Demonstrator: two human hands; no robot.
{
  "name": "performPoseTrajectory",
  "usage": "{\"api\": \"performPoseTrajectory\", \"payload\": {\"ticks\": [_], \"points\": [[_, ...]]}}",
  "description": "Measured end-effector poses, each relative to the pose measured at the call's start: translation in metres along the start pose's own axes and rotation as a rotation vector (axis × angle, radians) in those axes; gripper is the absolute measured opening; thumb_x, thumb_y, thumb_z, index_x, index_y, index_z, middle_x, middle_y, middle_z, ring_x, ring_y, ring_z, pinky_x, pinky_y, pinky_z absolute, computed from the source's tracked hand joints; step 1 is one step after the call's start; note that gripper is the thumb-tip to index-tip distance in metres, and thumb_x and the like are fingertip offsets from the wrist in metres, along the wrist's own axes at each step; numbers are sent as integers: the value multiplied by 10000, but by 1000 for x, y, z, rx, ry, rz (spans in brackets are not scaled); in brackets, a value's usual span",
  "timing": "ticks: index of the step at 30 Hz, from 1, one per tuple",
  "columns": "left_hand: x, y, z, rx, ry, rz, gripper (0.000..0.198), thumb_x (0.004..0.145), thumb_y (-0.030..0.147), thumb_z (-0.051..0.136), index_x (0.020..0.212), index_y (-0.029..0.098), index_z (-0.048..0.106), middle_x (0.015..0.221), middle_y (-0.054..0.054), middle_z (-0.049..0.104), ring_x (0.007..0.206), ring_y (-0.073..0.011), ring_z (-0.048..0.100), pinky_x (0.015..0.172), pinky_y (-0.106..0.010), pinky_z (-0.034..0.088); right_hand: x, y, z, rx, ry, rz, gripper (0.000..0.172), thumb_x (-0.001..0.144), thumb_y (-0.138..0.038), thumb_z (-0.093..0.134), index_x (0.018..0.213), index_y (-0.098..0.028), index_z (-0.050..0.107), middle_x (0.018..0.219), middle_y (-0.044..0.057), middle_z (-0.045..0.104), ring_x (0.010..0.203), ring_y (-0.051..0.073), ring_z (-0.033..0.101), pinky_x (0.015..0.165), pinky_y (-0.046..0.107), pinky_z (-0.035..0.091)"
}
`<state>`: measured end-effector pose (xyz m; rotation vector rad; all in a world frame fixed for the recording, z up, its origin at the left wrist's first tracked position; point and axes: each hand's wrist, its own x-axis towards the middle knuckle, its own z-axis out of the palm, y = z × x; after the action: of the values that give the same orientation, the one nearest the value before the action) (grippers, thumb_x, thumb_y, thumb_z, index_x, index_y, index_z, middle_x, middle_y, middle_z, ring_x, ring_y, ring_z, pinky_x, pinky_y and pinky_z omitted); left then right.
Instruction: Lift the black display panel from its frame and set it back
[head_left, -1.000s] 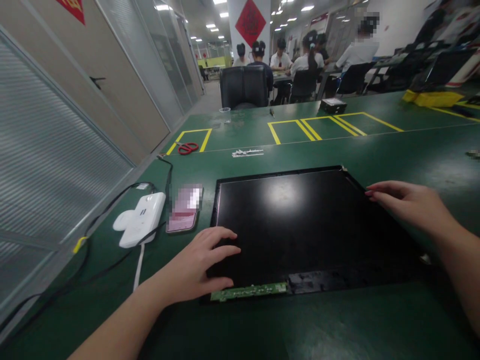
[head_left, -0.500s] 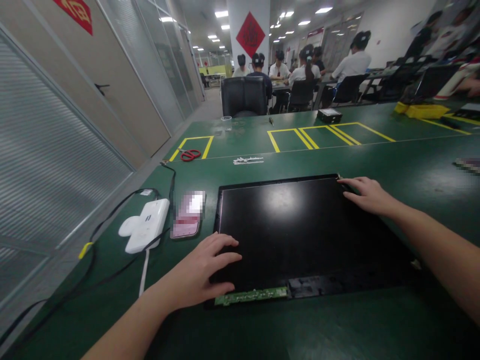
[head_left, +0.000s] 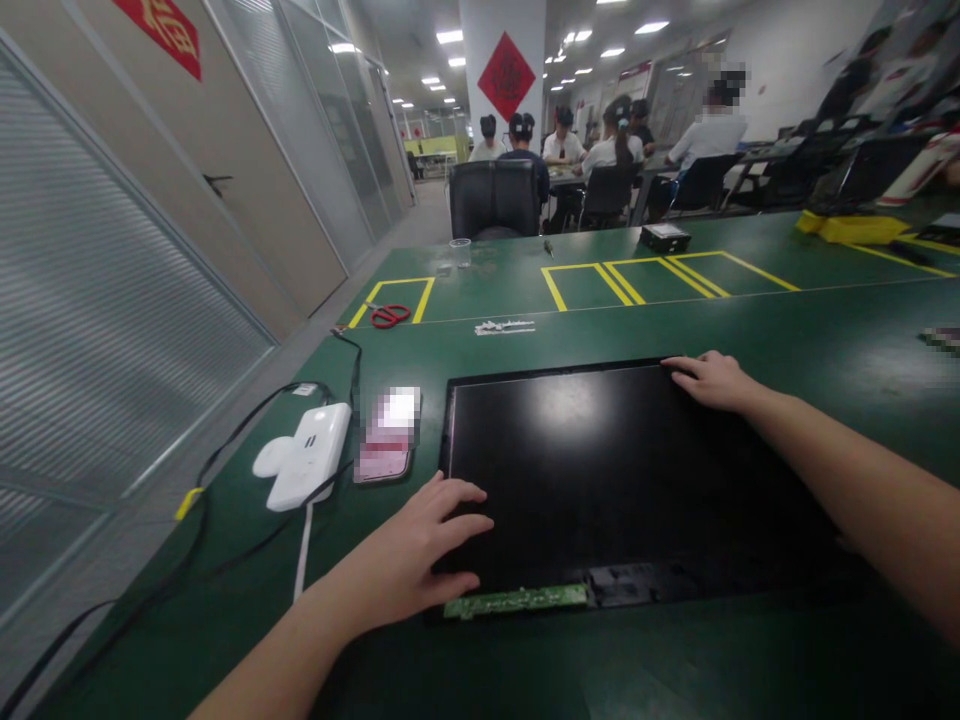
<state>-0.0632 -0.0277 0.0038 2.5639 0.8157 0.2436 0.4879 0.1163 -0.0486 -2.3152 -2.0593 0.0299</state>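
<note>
A black display panel (head_left: 600, 480) lies flat on the green table, its dark face up and a bright reflection near its far edge. Along its near edge runs a narrow green circuit board (head_left: 517, 600). My left hand (head_left: 435, 545) rests over the panel's near left corner, fingers spread on the surface. At the far right corner is my right hand (head_left: 709, 380), its fingers stretched out along the edge and touching it. Neither hand grips anything.
Left of the panel lie a phone (head_left: 388, 435) and a white power strip (head_left: 311, 455) with black cables. Red-handled scissors (head_left: 390, 316), white strips (head_left: 504, 327), a clear cup (head_left: 460, 252) and a black box (head_left: 665, 237) sit farther back. Several people work at tables behind.
My right hand has slid slightly left along the panel's far edge near the corner. My left hand keeps its place on the panel. The whole view has shifted a little.
</note>
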Motion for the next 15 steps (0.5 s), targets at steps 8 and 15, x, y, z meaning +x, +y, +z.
{"api": "performPoseTrajectory", "payload": {"ticks": [8, 15], "points": [[3, 6, -4, -3, -36, -4, 493, 890, 158, 768, 1371, 241, 697, 1501, -174, 615, 1446, -353, 573, 1243, -756, 304, -2, -12, -14, -2, -60, -6, 537, 998, -458, 430, 1385, -236, 728, 1019, 172, 695, 1138, 361, 652, 1016, 514, 515], [5, 12, -9, -71, -57, -43, 494, 867, 126, 767, 1342, 255, 725, 1528, -160, 608, 1458, -358, 572, 1263, -753, 253, -13, -22, -19, 87, -57, 25, 532, 1002, -462, 443, 1365, -181, 710, 1125, 244, 687, 1230, 413, 621, 1083, 554, 468]]}}
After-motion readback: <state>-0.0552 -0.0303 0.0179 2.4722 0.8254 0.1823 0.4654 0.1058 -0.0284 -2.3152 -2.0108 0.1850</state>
